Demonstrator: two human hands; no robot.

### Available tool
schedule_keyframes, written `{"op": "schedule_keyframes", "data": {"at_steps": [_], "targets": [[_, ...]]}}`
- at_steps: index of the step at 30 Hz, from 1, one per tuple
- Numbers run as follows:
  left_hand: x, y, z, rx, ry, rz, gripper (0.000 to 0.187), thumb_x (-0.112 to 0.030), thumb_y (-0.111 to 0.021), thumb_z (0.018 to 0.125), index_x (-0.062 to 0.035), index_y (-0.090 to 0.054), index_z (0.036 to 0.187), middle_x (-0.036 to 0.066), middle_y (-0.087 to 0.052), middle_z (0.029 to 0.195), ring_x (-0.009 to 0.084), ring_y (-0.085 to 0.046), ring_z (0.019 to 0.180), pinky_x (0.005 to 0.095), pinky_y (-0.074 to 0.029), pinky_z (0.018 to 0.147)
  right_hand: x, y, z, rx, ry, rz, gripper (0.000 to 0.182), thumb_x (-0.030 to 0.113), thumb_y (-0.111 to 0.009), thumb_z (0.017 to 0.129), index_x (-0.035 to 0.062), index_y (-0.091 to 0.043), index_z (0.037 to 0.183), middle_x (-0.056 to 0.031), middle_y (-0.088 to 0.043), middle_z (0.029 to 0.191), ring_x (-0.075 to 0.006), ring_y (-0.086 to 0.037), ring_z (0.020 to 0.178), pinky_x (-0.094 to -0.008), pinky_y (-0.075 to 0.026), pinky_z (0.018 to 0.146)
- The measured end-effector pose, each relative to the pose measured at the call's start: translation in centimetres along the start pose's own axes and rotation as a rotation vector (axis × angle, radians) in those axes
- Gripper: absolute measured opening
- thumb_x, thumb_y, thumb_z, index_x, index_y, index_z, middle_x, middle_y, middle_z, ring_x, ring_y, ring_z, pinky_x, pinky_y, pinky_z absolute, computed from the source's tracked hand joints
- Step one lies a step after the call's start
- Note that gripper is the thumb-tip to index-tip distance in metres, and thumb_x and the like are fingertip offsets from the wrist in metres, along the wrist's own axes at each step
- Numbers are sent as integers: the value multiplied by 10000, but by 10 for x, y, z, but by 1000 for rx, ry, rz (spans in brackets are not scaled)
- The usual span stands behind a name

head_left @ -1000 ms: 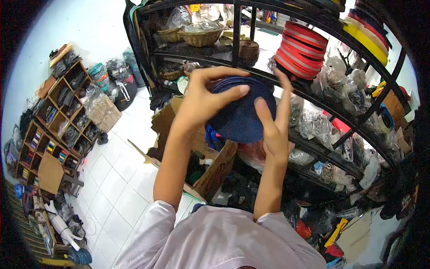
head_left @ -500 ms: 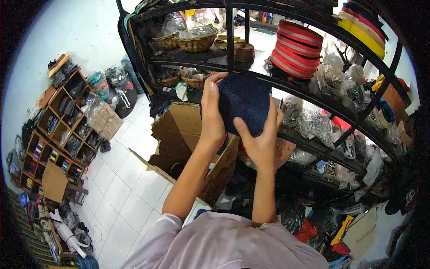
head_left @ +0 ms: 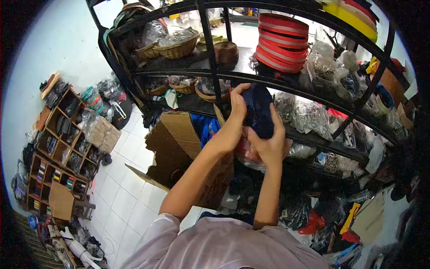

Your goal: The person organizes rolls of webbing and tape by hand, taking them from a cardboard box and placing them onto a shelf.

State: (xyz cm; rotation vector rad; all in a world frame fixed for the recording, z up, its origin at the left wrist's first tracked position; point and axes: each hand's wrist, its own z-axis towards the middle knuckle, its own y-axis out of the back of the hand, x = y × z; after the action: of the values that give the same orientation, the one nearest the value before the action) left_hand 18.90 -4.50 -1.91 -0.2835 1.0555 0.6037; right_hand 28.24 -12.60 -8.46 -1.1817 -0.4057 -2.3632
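Held up in front of the shelf is a thick round roll of dark navy webbing (head_left: 260, 110), turned so that its broad side and edge both show. My left hand (head_left: 238, 112) is closed around its left side, fingers bent over the upper rim. On the lower right, my right hand (head_left: 270, 144) grips the roll with the thumb in front and the fingers along the far edge. Behind and below my forearms stands an open cardboard box (head_left: 181, 130) with torn flaps. Blue material (head_left: 206, 129) shows beside its flap.
A black metal shelf (head_left: 172, 70) carries wicker baskets (head_left: 178, 48), a brown roll (head_left: 225, 53), a tall red and grey striped roll (head_left: 283, 42) and several bags of metal parts (head_left: 311, 117). Wooden cubbyholes (head_left: 60, 121) line the left wall. Loose items clutter the lower right floor.
The navy roll has turned from nearly face-on to a more edge-on angle, and both hands have shifted right with it. The camera view has moved, revealing the blue material by the box.
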Motion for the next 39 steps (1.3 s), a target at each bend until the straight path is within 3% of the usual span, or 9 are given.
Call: {"op": "schedule_keyframes", "data": {"at_steps": [7, 10, 13, 17, 21, 24, 26, 29, 39], "targets": [[9, 24, 16, 94, -25, 89, 721, -608, -127, 995, -35, -227, 1421, 132, -278, 1415, 233, -260, 1345, 379, -208, 1127, 2, -2, 21, 6, -73, 87, 861, 242, -852, 655, -108, -457, 1336, -237, -535, 1301, -300, -529, 1209, -384, -375, 1058], [-25, 105, 46, 29, -21, 413, 619, -540, -372, 994, -39, -421, 1355, 168, -514, 1332, 261, -543, 1175, 379, -474, 922, 3, 0, 17, 26, -199, 383, 858, 220, -844, 657, -103, -450, 1347, -215, -532, 1319, -275, -526, 1214, -368, -366, 1065], [21, 219, 119, -175, -94, 531, 290, -154, -580, 930, 4, -539, 1170, 150, -662, 1059, 196, -639, 959, 327, -521, 799, -2, 7, 9, 46, -220, 601, 845, 173, -822, 651, -75, -442, 1364, -192, -530, 1322, -264, -517, 1226, -365, -355, 1079], [81, 248, 213, 97, -114, 842, 981, -225, -791, 744, -57, -167, 1483, 247, -609, 1170, 291, -599, 1124, 427, -479, 954, -2, 0, 6, -11, -194, 266, 919, 182, -836, 576, -8, -431, 1378, -181, -542, 1307, -277, -520, 1225, -386, -378, 1062], [114, 260, 271, 464, -47, 699, 1307, -251, -849, 662, -53, 138, 1496, 242, -574, 1228, 305, -588, 1114, 434, -429, 1014, 40, -6, 34, -29, -81, -303, 1040, 224, -871, 509, -2, -389, 1403, -242, -529, 1290, -338, -519, 1224, -436, -393, 1041], [148, 259, 296, 592, 19, 460, 1303, -308, -888, 604, -40, 7, 1512, 214, -571, 1235, 293, -579, 1112, 403, -427, 1014, 48, -18, 62, 29, 4, -622, 1155, 290, -901, 477, -2, -315, 1429, -287, -493, 1306, -397, -531, 1189, -456, -430, 1006], [174, 254, 306, 574, -487, 927, 1248, -366, -923, 533, -14, -191, 1480, 186, -578, 1223, 280, -567, 1122, 377, -421, 1015, 42, -35, 85, 23, 93, -674, 1142, 292, -894, 490, -7, -312, 1426, -284, -504, 1285, -407, -538, 1169, -454, -442, 990], [187, 247, 302, 452, -419, 728, 1141, -403, -935, 494, -5, -356, 1394, 174, -573, 1241, 275, -556, 1134, 369, -419, 1011, 37, -65, 113, 40, 120, -734, 1115, 323, -876, 517, -16, -312, 1417, -280, -528, 1235, -423, -550, 1134, -455, -458, 965], [161, 248, 276, 316, -366, 506, 1004, -391, -886, 562, 0, -395, 1346, 214, -578, 1235, 293, -571, 1154, 387, -433, 988, 5, -121, 163, 67, -68, -974, 1081, 522, -827, 528, -147, -414, 1270, -335, -474, 1227, -458, -585, 1063, -470, -492, 933]]}}
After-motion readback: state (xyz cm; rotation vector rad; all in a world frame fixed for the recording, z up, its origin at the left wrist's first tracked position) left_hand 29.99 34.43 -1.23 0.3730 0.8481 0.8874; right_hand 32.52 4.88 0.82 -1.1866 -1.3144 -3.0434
